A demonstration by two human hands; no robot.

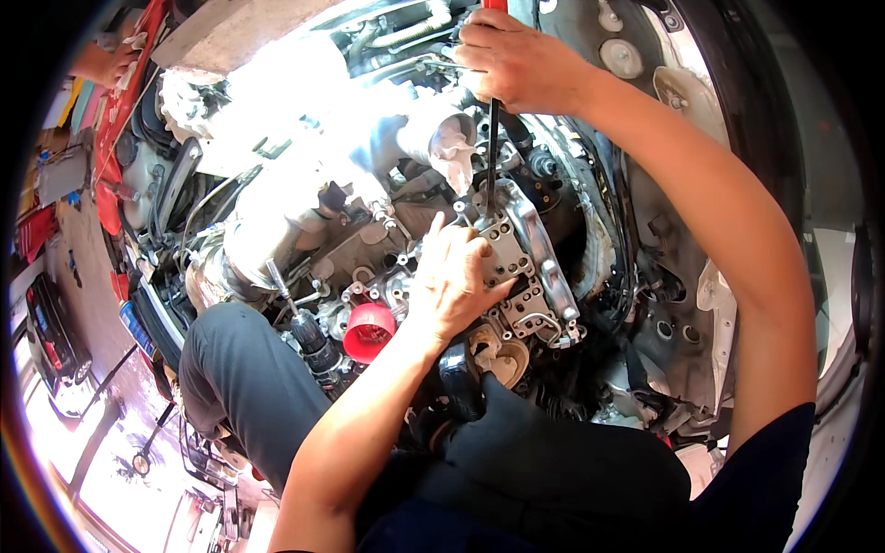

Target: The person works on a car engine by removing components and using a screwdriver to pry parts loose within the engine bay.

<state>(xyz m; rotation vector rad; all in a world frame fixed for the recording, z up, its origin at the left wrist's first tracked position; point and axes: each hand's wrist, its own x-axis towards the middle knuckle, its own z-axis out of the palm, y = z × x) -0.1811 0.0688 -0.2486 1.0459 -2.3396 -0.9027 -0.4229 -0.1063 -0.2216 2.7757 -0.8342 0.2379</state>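
Note:
Near the top, my right hand is wrapped round a long tool with a red handle. Its dark shaft runs down to the upper end of a silver metal assembly full of holes. My left hand lies on that assembly's left side, thumb out and fingers slightly bent, holding nothing I can see. Just below and left of it is a red cylindrical cup. A pale, crumpled covering sits over an opening left of the shaft. Where the shaft's tip meets the metal is too small to make out.
My dark-trousered knee rests over the engine bay's left part. Another person's hand is at the red body edge, upper left. Hoses, metal pipes and the dark bay edge surround the assembly. A dark car stands beyond on the left.

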